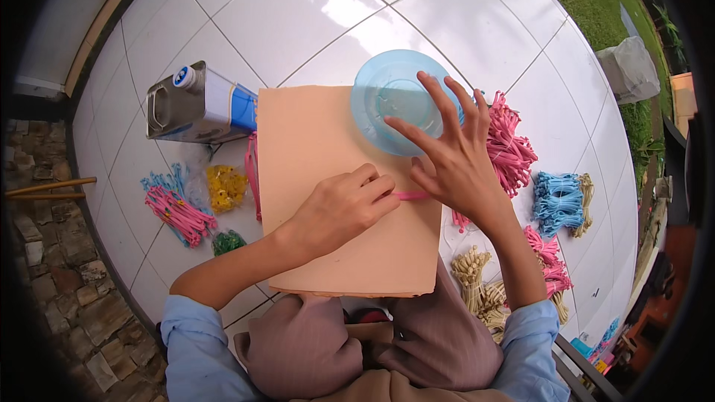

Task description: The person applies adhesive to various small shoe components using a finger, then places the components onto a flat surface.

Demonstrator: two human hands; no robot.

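Head view, looking down on a white tiled floor where a person sits with a peach-coloured board across the lap.

At 9 o'clock from the board: a metal can lying on its side with a blue-and-white label and a white cap. Below it, around 8 o'clock, a bundle of pink and blue strips, a clear bag of yellow pieces and a small green cluster.

Left hand rests on the board near its centre, fingers curled in, tips pinching the end of a thin pink strip. The strip lies flat on the board, running toward 3 o'clock, between the two hands.

Right hand is spread wide, fingers fanned. Its thumb side presses on the other end of the strip; the fingertips reach up to 12 o'clock and overlap the rim of a translucent blue bowl, which sits upside down at the board's top right corner. Whether the fingers actually touch the bowl, cannot tell.

At 3 o'clock off the board: a heap of pink strips, then a blue bundle. Toward 5 o'clock, tan straw-coloured bundles beside the knee.
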